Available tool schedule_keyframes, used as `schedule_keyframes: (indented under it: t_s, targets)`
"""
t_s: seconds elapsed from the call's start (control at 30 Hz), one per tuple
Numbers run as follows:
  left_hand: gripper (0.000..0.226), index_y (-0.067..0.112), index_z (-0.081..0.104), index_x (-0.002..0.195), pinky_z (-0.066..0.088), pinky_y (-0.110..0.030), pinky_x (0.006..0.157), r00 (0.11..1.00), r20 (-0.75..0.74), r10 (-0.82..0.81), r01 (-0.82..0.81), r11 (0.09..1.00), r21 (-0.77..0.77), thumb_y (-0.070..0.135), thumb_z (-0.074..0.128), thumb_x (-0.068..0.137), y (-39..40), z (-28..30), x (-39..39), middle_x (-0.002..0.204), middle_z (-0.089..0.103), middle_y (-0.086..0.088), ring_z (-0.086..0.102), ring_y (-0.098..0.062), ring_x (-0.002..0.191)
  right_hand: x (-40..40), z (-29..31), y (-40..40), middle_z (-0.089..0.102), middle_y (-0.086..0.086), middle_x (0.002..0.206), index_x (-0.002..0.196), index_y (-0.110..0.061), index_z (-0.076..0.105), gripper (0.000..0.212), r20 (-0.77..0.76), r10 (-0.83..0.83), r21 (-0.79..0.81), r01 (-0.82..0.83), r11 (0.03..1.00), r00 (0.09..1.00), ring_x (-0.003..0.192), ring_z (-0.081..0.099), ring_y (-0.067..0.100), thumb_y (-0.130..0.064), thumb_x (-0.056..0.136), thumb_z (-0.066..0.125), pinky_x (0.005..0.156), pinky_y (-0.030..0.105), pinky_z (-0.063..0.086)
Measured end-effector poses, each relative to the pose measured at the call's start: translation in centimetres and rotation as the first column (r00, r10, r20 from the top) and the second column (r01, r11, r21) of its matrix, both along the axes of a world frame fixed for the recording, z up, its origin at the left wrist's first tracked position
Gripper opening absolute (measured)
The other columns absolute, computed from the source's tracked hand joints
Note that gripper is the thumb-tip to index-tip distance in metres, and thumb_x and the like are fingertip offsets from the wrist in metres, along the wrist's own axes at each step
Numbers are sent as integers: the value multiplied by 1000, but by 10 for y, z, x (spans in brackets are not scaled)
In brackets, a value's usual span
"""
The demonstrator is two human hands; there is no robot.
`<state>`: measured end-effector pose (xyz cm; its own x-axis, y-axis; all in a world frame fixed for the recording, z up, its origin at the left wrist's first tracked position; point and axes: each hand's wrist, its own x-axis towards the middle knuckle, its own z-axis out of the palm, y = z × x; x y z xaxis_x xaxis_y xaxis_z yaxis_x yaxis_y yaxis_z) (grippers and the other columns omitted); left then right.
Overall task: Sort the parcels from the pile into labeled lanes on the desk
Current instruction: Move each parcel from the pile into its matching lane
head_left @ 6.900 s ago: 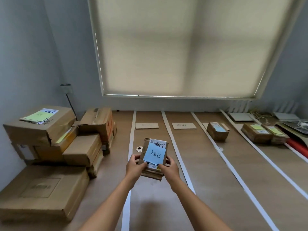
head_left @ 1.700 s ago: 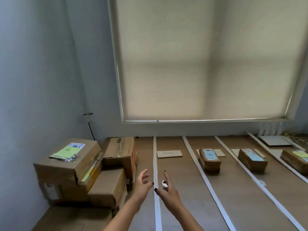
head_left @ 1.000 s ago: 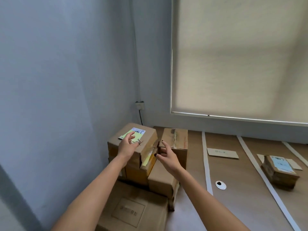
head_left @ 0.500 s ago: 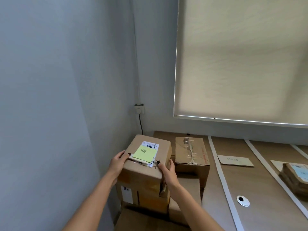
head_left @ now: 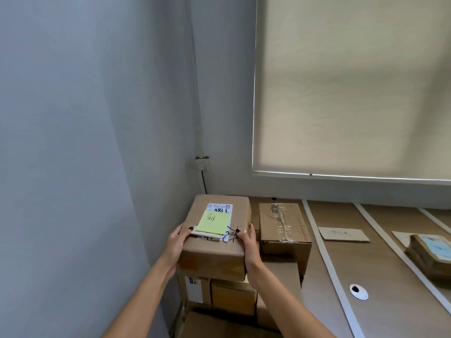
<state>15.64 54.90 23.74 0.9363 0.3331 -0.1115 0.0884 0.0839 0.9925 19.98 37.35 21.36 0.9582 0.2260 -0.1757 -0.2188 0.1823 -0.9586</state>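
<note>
Cardboard parcel point(head_left: 214, 240) gripped at both sides — left hand point(head_left: 176, 242), right hand point(head_left: 249, 245), thumbs curled on top — long axis toward far wall, atop pile point(head_left: 231, 293).

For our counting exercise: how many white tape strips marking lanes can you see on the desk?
3: one beside the pile, one further right, one at the right edge. More may lie outside the view.

Parcel point(head_left: 214, 242) atop the pile point(head_left: 231, 296) by the wall, taped box point(head_left: 284, 228) right, label card point(head_left: 344, 234) further right
</note>
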Motion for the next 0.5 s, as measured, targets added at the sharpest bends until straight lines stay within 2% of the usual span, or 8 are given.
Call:
schedule_keyframes:
  t_s: [0.07,0.1,0.17,0.27,0.37,0.43,0.5]
  targets:
    - [29,23,51,125,48,-21,58,998,59,19,-19,1000,14,23,46,96,-5,13,-2,108,65,-3,62,-17,87,-1,14,-7,44,6,128,148,-35,5,70,58,21,26,-23,999,998,103,53,25,-31,93,49,93,41,47]
    - [28,25,51,123,48,-21,58,996,90,20,-22,1000,19,23,47,96,-9,21,-3,106,65,-2,62,-16,86,-2,21,-12,43,7,132,148,-35,5,74,92,28,37,-31,999,995,107,53,27,-31,91,52,95,42,45]
    - [27,27,51,122,52,-23,57,989,148,-9,6,1000,20,24,49,94,-21,35,-4,103,67,-3,65,-19,84,-5,36,-26,45,10,133,147,-35,5,82,152,37,60,-47,997,988,110,54,31,-32,86,58,93,41,47]
    - [30,27,51,123,54,-33,66,974,222,-55,53,998,13,25,49,94,-48,49,-5,106,67,-9,66,-28,88,-13,53,-55,48,7,125,145,-39,8,87,209,15,71,-30,997,978,110,55,34,-36,76,61,91,43,48]
    - [32,27,49,126,54,-40,76,963,256,-88,85,996,22,24,47,94,-84,53,-3,108,65,-10,63,-33,95,-18,63,-92,48,10,130,145,-38,11,91,238,-29,48,18,999,971,114,52,35,-41,66,57,102,50,41]
    - [34,26,48,129,53,-38,76,960,255,-116,112,993,32,25,46,95,-112,52,-1,109,64,-10,62,-32,96,-21,66,-121,49,11,131,146,-34,13,91,246,-62,51,51,997,967,115,52,34,-38,66,57,104,49,39]
    - [37,26,43,133,52,-34,73,962,235,-140,132,990,50,26,44,96,-146,52,1,110,62,-9,61,-31,98,-23,66,-154,53,12,127,146,-31,16,84,241,-103,63,90,994,965,110,56,32,-30,75,61,99,46,44]
